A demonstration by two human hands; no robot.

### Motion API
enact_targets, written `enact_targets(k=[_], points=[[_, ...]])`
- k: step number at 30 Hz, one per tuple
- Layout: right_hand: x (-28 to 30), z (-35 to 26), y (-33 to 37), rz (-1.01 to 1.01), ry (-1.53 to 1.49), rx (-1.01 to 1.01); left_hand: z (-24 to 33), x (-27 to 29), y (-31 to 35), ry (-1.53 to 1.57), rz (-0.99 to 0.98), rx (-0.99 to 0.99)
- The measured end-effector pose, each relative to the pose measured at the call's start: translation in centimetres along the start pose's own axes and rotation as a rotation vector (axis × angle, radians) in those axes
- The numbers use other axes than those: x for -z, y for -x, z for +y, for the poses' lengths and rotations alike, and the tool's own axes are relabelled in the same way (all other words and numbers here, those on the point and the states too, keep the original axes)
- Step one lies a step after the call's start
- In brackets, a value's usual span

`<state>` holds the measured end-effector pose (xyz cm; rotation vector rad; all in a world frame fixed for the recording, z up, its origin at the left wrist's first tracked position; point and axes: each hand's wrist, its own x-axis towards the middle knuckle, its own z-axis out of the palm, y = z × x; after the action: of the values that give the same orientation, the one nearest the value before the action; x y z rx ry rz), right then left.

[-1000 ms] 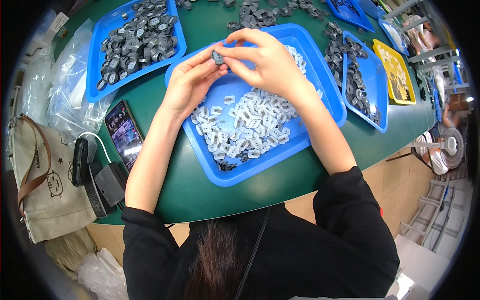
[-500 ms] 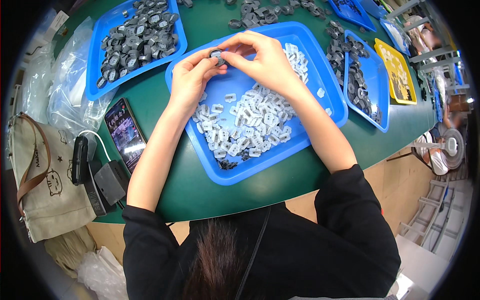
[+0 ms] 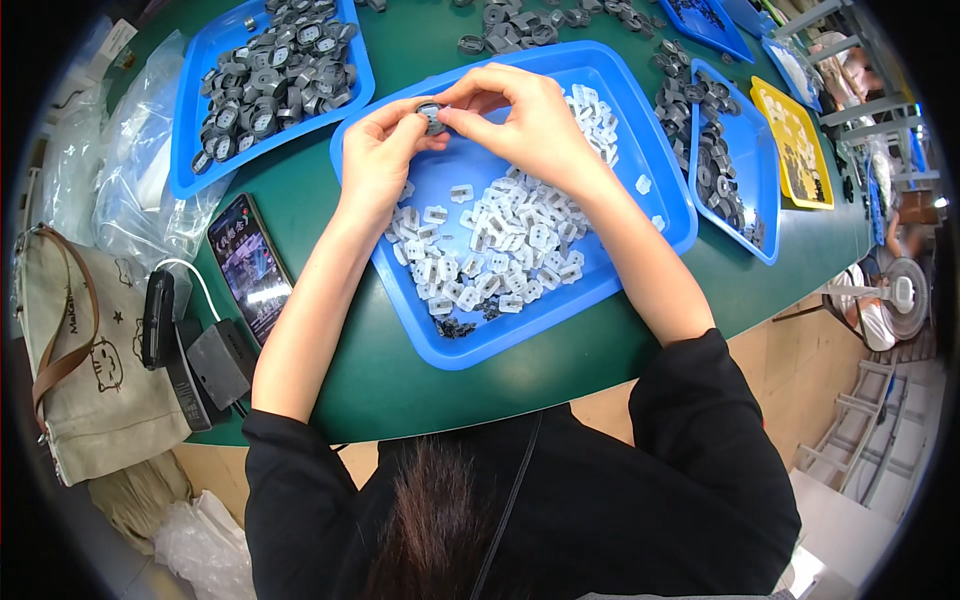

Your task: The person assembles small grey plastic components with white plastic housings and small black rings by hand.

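Over the far left part of a blue tray [image 3: 450,348], my two hands meet at a small round dark grey plastic part [image 3: 431,117] with a lighter face. My left hand [image 3: 380,150] is closed, pinching the part between thumb and fingers. From the right, my right hand [image 3: 520,115] is closed with thumb and fingertips on the same part. Below them in the tray lies a heap of small white plastic pieces [image 3: 510,235], with tiny black pieces [image 3: 455,328] at its near edge. More white pieces lie partly behind my right hand.
At the far left, another blue tray [image 3: 182,150] holds many round grey parts [image 3: 265,90]. A phone [image 3: 250,265], charger [image 3: 220,360] and canvas bag [image 3: 100,400] lie left. Right are a blue tray [image 3: 745,180] of grey parts and a yellow tray [image 3: 800,140]. Loose grey parts [image 3: 515,25] lie beyond.
Both hands have shifted very slightly left with the round grey part, which is tilted a little differently, showing more of its light face. The trays and heaps look the same.
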<state>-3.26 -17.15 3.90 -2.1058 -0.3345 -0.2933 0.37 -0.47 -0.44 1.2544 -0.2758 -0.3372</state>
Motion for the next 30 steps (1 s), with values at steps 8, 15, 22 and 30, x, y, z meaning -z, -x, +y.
enact_targets(k=[8,15,22,30], points=[[0.37,0.06,-0.08,0.026,0.017,0.043,0.18,-0.23,-0.01,0.108,-0.059,-0.012],[-0.10,0.12,-0.04,0.045,0.032,0.101,0.08,0.12,0.05,0.104,-0.047,-0.016],[-0.07,0.21,-0.05,0.021,0.042,0.100,-0.02,-0.03,0.02,0.098,-0.040,-0.016],[-0.31,0.44,-0.01,0.054,-0.101,0.021,0.03,-0.11,0.02,0.041,-0.032,-0.016]])
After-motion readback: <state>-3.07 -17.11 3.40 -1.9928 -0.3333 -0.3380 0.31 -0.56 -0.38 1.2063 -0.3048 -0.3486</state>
